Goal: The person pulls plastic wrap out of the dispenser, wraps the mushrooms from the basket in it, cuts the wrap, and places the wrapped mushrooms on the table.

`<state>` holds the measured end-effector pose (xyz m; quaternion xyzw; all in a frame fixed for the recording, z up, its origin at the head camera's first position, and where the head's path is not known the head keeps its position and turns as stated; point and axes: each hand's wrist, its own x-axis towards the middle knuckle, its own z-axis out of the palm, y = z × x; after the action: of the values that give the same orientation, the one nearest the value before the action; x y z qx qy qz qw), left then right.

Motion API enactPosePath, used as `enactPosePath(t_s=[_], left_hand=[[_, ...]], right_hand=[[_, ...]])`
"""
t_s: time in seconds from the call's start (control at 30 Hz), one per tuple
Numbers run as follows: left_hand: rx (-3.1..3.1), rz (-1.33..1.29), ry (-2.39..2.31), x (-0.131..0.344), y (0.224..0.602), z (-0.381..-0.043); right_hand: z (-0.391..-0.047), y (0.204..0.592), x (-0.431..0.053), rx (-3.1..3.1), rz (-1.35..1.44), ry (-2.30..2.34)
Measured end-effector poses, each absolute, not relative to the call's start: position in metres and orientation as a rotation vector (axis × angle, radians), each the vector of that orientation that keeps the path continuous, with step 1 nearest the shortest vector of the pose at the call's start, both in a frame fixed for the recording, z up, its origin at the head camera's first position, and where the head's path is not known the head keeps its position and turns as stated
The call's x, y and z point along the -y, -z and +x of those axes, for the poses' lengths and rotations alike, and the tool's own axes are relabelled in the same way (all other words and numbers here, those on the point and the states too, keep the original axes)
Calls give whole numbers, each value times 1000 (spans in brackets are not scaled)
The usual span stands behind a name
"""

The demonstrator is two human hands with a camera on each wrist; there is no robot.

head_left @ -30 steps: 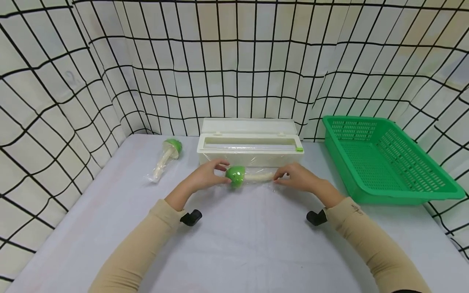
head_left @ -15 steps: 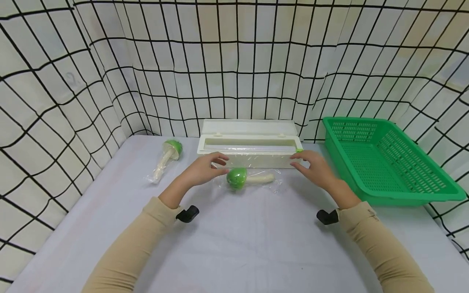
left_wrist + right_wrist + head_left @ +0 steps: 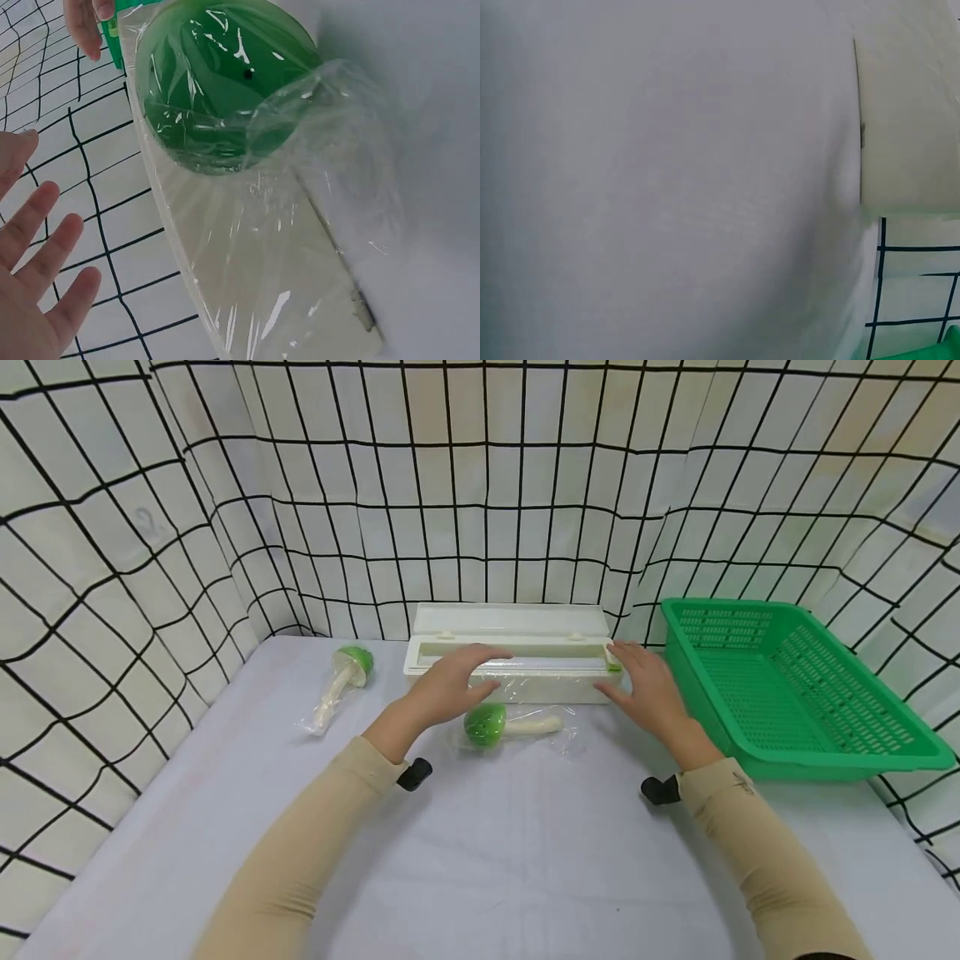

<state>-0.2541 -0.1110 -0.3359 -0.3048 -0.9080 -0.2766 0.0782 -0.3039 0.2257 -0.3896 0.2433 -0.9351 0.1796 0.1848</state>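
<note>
A toy mushroom (image 3: pixel 485 725) with a green cap and pale stem lies sideways in loose clear film, in front of the white cling wrap dispenser (image 3: pixel 525 688). The dispenser's lid is up and its roll shows inside. My left hand (image 3: pixel 455 681) hovers over the dispenser's left half, its fingers spread and apart from the cap in the left wrist view. At the dispenser's right end, my right hand (image 3: pixel 648 689) has its fingertips by the green slider (image 3: pixel 613 667) and its thumb near the front face. The right wrist view shows mostly the cloth and the dispenser's end (image 3: pixel 911 135).
Another green-capped mushroom (image 3: pixel 341 689), wrapped in film, lies to the left. A green plastic basket (image 3: pixel 723 727) stands at the right. Black-gridded white walls (image 3: pixel 517 485) close off the back and sides. White cloth (image 3: pixel 517 877) covers the table.
Both hands have let go of the wrapped mushroom, which stays in place. The right hand has moved right to the dispenser's end; the left has risen and shifted right over the dispenser.
</note>
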Motion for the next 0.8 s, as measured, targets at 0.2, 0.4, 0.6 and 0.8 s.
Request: enactPosePath(t_s=[0.2,0.4,0.6,0.8], left_hand=[[2697,-1014,455,78,333,-271],[2709,-1040,359,48,336,-285],[2734,-1057,154,11,340,-298],[2808,-1063,63,-16,345,-307]], right_hand=[[-317,392,-226,2805,593,-527],[-324,397,-227,2861,583,-568],[-324,400,-229,2904,598,-561],[-327,401,-226,2953,610,-471]])
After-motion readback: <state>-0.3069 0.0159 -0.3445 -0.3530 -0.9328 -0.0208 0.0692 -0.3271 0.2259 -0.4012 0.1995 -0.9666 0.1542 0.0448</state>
